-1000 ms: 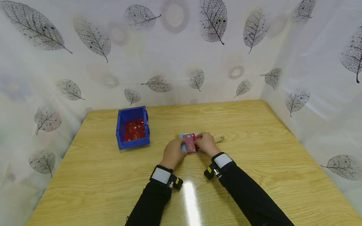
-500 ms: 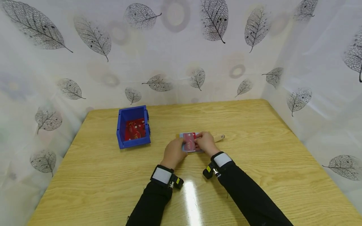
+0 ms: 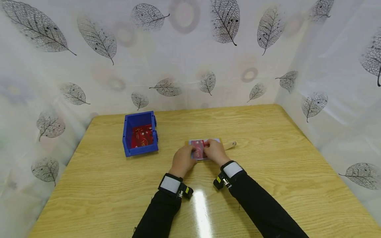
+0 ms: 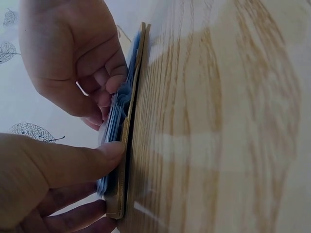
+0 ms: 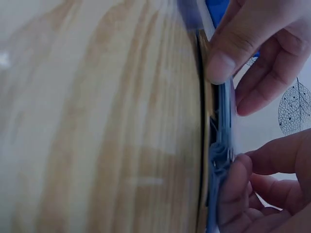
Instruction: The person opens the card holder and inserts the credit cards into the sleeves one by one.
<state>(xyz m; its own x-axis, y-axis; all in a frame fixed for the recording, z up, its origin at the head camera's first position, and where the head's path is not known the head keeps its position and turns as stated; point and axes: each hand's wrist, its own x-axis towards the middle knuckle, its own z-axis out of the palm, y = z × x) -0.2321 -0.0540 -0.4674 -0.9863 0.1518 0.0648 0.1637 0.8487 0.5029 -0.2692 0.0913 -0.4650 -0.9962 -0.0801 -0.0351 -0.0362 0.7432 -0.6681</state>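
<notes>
An open card holder (image 3: pixel 217 140) with a tan cover and bluish clear sleeves lies on the table in the head view. A red VIP card (image 3: pixel 197 150) shows through a sleeve, a thin bright strip of it uncovered at the right edge. My left hand (image 3: pixel 182 161) holds the holder's left side; in the left wrist view its thumb (image 4: pixel 112 151) presses the near edge of the stacked sleeves (image 4: pixel 114 116). My right hand (image 3: pixel 216 152) pinches the card's right edge over the spine. From the side, its fingertips (image 5: pixel 241 165) meet beside the folded sleeves; the card's edge is hard to make out there.
A blue bin (image 3: pixel 140 153) with several red cards (image 3: pixel 142 136) inside stands at the back left. The holder's strap (image 3: pixel 230 145), with a snap at its end, sticks out to the right on the wooden table (image 3: pixel 268 172). A leaf-patterned curtain (image 3: pixel 184 59) closes off the back and sides.
The red card has slid left into the sleeve, so less of it shows uncovered. My right hand has shifted slightly left with it, while the left hand stays in place.
</notes>
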